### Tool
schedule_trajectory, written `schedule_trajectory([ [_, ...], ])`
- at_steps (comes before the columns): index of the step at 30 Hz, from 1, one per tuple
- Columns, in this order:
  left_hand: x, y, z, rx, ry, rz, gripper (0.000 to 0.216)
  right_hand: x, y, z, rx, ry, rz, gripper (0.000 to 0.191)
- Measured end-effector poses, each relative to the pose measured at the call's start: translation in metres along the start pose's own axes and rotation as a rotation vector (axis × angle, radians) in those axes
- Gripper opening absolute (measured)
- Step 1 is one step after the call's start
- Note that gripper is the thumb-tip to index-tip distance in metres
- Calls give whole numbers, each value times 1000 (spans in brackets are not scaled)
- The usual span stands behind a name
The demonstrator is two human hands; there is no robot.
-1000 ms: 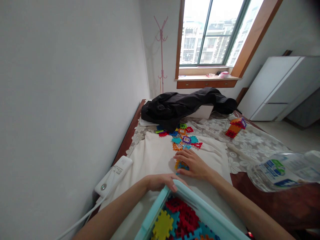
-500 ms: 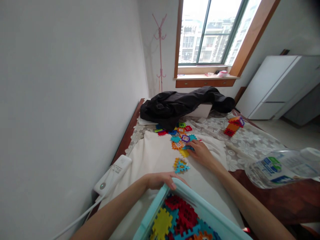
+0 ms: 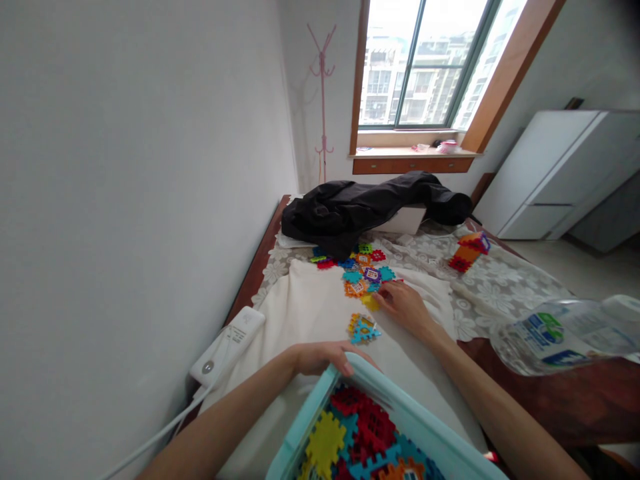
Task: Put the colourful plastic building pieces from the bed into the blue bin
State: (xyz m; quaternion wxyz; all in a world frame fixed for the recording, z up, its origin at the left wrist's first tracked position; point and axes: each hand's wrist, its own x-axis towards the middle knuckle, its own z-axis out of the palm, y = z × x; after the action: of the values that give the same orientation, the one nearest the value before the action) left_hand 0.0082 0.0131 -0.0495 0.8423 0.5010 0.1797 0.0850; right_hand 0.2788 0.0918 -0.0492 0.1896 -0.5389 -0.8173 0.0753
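Observation:
My left hand [image 3: 327, 358] is closed over the corner of a light blue plastic basket [image 3: 415, 407], thumb on the rim. Inside lie red, yellow, blue and orange toothed building pieces [image 3: 373, 430]. My right hand [image 3: 403, 305] reaches over the white cloth to a loose cluster of such pieces. Its fingers are bent together beside a yellow piece [image 3: 371, 302] and a blue piece [image 3: 373, 287]; what they pinch, if anything, is hidden. Orange [image 3: 356, 288] and purple [image 3: 371, 275] window pieces lie just beyond. A small joined blue-and-yellow shape [image 3: 363, 328] sits between my hands.
A clear bottle [image 3: 555, 333] stands on the right. Further back is an orange-and-red built shape [image 3: 467, 252]. Dark clothing [image 3: 370, 207] lies over a white box [image 3: 403, 220] at the back. A white power strip [image 3: 227, 343] with a cable runs along the left wall.
My right fingers have shifted slightly; the blue piece that was at the fingertips now shows just beyond them. My left hand stays on the basket. The view has tilted a little.

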Motion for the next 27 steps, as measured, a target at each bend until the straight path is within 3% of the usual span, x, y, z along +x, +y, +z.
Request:
schedule_trajectory([
  [6,-1,7,6,-6,93,-23,47,-8,-14,4,-13,-51,-102,42],
  [9,-2,9,9,-31,132,-31,48,-9,-17,3,27,-81,-112,38],
  [15,-3,14,12,-44,98,6,47,-8,-16,0,304,10,-108,23],
  [20,-3,17,11,-18,64,-17,51,-12,-22,0,202,-86,-262,26],
  [27,-4,17,9,-20,65,-35,48,-12,-16,0,257,-137,-325,21],
])
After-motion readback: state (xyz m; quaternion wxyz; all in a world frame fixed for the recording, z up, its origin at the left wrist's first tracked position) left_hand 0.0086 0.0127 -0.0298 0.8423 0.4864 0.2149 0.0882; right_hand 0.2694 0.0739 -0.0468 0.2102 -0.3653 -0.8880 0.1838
